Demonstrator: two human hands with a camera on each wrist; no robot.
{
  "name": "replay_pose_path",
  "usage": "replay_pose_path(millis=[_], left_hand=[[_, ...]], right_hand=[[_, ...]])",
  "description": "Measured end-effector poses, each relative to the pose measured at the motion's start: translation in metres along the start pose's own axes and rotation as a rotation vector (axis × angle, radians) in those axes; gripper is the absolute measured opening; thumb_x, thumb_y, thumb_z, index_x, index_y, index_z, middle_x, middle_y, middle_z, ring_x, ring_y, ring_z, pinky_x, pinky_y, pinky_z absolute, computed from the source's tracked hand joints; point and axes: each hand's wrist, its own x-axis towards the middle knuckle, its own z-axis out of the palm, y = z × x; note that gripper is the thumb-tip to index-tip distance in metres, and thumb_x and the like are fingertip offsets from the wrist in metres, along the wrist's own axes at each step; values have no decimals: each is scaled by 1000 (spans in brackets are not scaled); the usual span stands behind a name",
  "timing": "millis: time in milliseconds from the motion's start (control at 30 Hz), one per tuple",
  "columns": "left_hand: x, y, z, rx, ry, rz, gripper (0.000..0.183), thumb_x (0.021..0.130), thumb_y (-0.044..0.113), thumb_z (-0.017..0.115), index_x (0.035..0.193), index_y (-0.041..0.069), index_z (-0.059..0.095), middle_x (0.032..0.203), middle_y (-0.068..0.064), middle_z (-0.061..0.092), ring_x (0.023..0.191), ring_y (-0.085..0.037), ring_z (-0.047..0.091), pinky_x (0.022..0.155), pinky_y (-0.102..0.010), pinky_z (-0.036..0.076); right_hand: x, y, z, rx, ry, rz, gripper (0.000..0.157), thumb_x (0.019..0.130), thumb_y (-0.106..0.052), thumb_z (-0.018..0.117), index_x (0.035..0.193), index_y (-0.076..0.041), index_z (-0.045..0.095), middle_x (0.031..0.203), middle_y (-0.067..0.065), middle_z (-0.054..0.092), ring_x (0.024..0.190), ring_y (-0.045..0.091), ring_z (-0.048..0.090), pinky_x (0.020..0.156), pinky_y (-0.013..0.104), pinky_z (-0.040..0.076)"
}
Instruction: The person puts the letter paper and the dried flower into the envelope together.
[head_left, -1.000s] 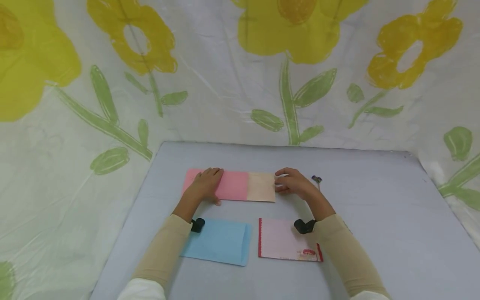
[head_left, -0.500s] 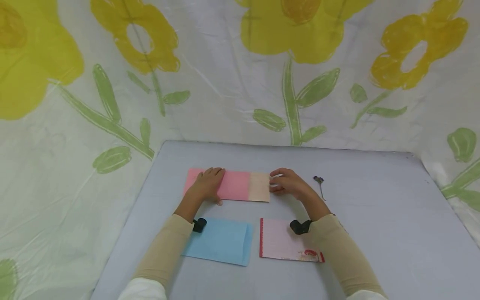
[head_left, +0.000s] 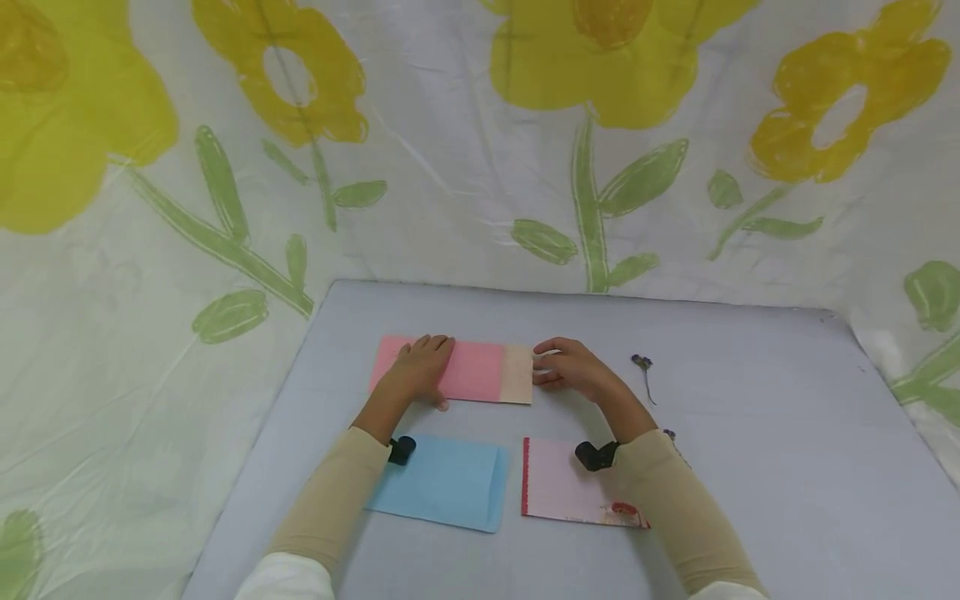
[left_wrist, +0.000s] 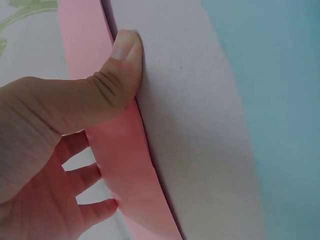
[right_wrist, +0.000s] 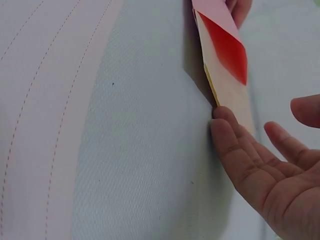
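Observation:
A pink envelope (head_left: 476,372) lies at the middle of the table, with a cream card (head_left: 517,377) sticking out of its right end. My left hand (head_left: 422,368) holds the envelope across its width. In the left wrist view the thumb lies at the near edge and the fingertips (left_wrist: 111,205) are at the far edge. My right hand (head_left: 573,368) is at the card's outer end, its long fingers (right_wrist: 227,137) touching that edge and its thumb held apart. Through the envelope's mouth in the right wrist view shows a red inner side (right_wrist: 227,52). The card's other end is hidden inside.
Nearer to me lie a blue envelope (head_left: 446,483) under the left forearm and a pale pink sheet (head_left: 562,479) with red edging, partly behind the right sleeve. A dried flower sprig (head_left: 645,375) lies right of my right hand. A flower-printed curtain (head_left: 450,208) borders the table.
My right hand has moved left with the card's outer end, so less of the card shows outside the envelope. The left hand keeps its hold in place.

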Motion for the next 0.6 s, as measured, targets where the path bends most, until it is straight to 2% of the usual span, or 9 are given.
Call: replay_pose_path(millis=[600], left_hand=[[2,0,1,9,9,3,112,70,36,91,155,0,28,159,-19,30,146,-41,25,114,-63,24]], right_hand=[[5,-1,7,39,-25,-15,37,102,-14,55,135,4,50,127,23,60,105,32,68,88,37,57]])
